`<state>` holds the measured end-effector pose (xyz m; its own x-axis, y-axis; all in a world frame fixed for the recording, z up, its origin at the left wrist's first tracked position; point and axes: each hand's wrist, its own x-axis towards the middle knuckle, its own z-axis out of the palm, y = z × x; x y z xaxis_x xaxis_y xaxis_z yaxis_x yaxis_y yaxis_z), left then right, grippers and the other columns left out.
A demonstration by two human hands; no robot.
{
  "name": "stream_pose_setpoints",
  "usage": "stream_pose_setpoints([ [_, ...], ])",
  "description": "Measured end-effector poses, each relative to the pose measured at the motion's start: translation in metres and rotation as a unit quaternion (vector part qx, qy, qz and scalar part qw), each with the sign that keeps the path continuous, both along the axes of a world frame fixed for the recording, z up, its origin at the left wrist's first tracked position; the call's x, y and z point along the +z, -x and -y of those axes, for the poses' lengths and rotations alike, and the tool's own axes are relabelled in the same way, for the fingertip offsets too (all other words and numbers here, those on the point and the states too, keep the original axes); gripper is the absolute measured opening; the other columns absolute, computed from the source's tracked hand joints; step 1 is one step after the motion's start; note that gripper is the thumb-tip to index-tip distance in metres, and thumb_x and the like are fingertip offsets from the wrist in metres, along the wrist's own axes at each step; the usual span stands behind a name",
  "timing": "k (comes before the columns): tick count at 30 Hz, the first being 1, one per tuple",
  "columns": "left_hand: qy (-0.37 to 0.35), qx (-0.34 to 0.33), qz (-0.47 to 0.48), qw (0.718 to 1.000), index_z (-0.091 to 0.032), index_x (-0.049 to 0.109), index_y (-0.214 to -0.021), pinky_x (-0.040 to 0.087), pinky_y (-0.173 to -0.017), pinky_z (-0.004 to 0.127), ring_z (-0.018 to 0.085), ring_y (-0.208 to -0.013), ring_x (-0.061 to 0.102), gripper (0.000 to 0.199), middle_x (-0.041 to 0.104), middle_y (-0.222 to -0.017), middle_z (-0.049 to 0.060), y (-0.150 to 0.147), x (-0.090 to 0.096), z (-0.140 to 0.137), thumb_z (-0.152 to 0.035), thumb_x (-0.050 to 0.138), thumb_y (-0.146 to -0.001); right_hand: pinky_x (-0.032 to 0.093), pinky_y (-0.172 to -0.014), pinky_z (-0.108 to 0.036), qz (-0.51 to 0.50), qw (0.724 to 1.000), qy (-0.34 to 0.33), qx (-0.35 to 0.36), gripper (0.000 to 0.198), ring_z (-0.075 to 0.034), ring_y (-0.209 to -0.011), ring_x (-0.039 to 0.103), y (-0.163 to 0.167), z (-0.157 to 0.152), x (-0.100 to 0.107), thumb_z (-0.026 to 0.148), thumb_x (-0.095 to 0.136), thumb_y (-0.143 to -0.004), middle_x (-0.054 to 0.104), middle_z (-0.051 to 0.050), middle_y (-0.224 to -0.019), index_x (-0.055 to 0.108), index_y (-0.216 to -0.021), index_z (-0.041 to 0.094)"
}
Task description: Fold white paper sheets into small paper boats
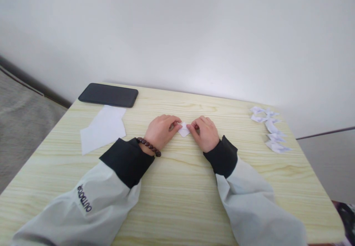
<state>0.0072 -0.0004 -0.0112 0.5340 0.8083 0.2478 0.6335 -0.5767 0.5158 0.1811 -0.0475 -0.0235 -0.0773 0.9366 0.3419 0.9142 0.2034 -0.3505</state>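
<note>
This looks like a room in a home, perhaps a bedroom or study corner, though the view is too narrow to tell which. A pale wood-grain tabletop (pixel 180 201) stands by a plain white wall (pixel 177 35), carrying a dark phone (pixel 108 94) and loose white sheets (pixel 104 129). A soft-looking grey surface (pixel 24 124), possibly bedding or carpet, shows at the left.
</note>
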Motion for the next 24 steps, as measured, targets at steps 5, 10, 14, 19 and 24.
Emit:
stream_pose_setpoints([
  [5, -0.014, -0.005, -0.014, 1.0, -0.018, 0.063, -0.095, 0.041, -0.079, 0.033, 0.02, -0.084, 0.054, 0.017, 0.064, -0.087, 0.003, 0.0, 0.001, -0.001, -0.027, 0.058, -0.082, 0.036, -0.071, -0.031, -0.01, 0.999, 0.01, -0.04, 0.017, -0.019, -0.075, 0.049, 0.005, 0.0, 0.002, 0.032, 0.055, -0.085, 0.057, -0.004, -0.079, 0.054, -0.074, 0.019],
  [10, -0.04, -0.003, -0.035, 0.999, -0.022, 0.067, -0.099, 0.04, -0.084, 0.037, 0.021, -0.089, 0.049, 0.021, 0.06, -0.095, 0.005, 0.003, -0.001, -0.001, -0.032, 0.054, -0.085, 0.037, -0.073, -0.032, -0.049, 0.999, 0.006, -0.017, 0.016, -0.019, -0.076, 0.051, 0.001, -0.001, -0.001, 0.033, 0.056, -0.084, 0.058, -0.004, -0.081, 0.054, -0.077, 0.019],
  [14, -0.071, -0.017, -0.027, 0.997, -0.025, 0.069, -0.099, 0.041, -0.081, 0.034, 0.019, -0.085, 0.048, 0.022, 0.059, -0.093, 0.005, 0.006, -0.003, -0.001, -0.035, 0.056, -0.084, 0.039, -0.074, -0.032, -0.07, 0.997, -0.005, 0.015, 0.017, -0.019, -0.078, 0.052, -0.005, -0.001, -0.003, 0.035, 0.054, -0.085, 0.058, -0.005, -0.082, 0.055, -0.079, 0.019],
  [19, -0.084, -0.026, -0.007, 0.996, -0.024, 0.072, -0.089, 0.043, -0.077, 0.033, 0.018, -0.082, 0.05, 0.017, 0.063, -0.091, 0.003, 0.005, -0.004, -0.001, -0.033, 0.058, -0.083, 0.041, -0.078, -0.035, -0.074, 0.996, -0.009, 0.04, 0.02, -0.021, -0.084, 0.053, -0.007, 0.002, -0.003, 0.038, 0.056, -0.081, 0.058, -0.007, -0.087, 0.056, -0.085, 0.018],
  [24, -0.072, -0.046, 0.026, 0.996, -0.019, 0.07, -0.084, 0.044, -0.082, 0.033, 0.018, -0.087, 0.054, 0.014, 0.067, -0.094, 0.004, 0.004, -0.004, -0.002, -0.026, 0.058, -0.083, 0.043, -0.08, -0.036, -0.07, 0.997, -0.016, 0.039, 0.019, -0.021, -0.086, 0.054, -0.007, 0.002, -0.004, 0.036, 0.056, -0.082, 0.059, -0.007, -0.09, 0.058, -0.09, 0.019],
])
